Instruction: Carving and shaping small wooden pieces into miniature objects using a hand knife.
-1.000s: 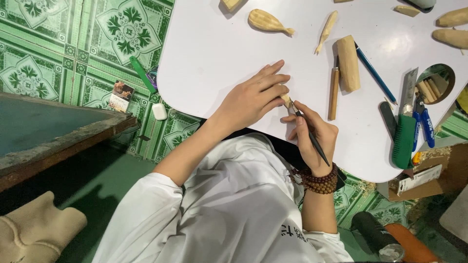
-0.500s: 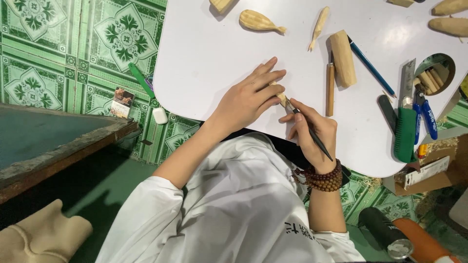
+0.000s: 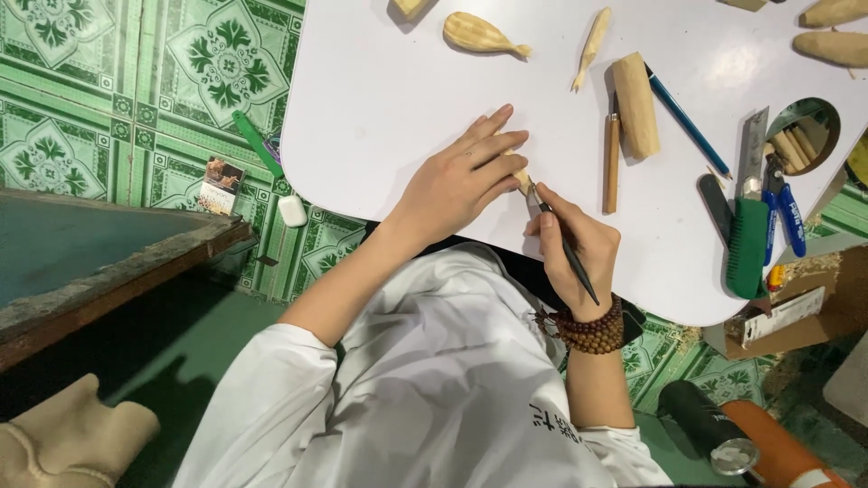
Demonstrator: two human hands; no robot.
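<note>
A single head-worn camera looks steeply down from close above the seated person, facing a white table (image 3: 398, 81) that fills the upper frame, with green patterned floor tiles (image 3: 108, 108) on the left
</note>
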